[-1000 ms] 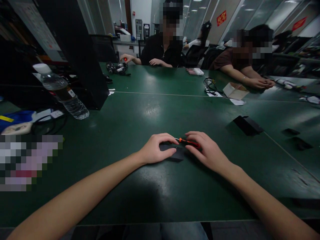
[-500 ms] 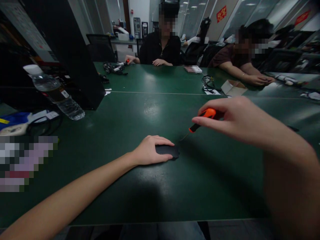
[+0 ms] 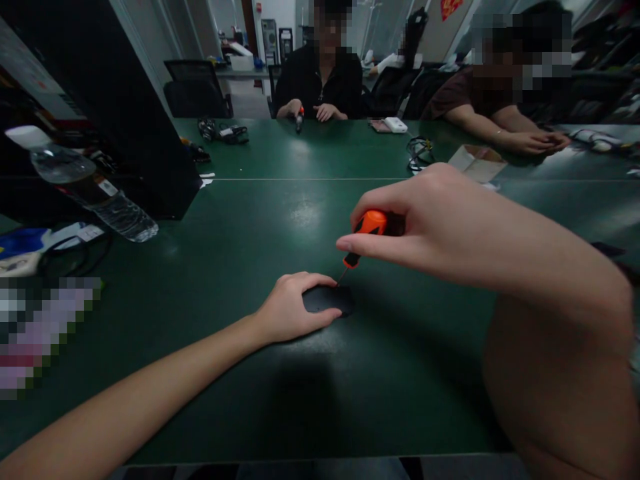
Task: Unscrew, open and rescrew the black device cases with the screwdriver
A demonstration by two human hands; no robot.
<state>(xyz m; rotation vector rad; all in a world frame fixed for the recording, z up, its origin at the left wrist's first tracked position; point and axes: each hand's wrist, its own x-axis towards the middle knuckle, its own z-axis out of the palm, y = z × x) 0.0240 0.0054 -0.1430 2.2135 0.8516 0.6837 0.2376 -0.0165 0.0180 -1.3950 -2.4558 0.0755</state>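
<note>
A small dark oblong device lies flat on the green tabletop; its exact kind is not clear. My left hand grips it from the left, with the fingers along its far side and the thumb along its near side. In my right hand is a screwdriver with an orange and black handle, held tilted above the device. Its thin shaft points down and left, and the tip reaches the device's far edge by my left fingertips. Whether the tip touches it I cannot tell.
A plastic water bottle leans at the left beside a tall black cabinet. Across the table, one person holds an orange-tipped tool; another person sits at the right. Cables and an open carton lie on the far part.
My right hand has moved left with the screwdriver, bringing its tip from right of the device to its far edge. The view has shifted slightly. The person opposite has moved their tool rightward.
</note>
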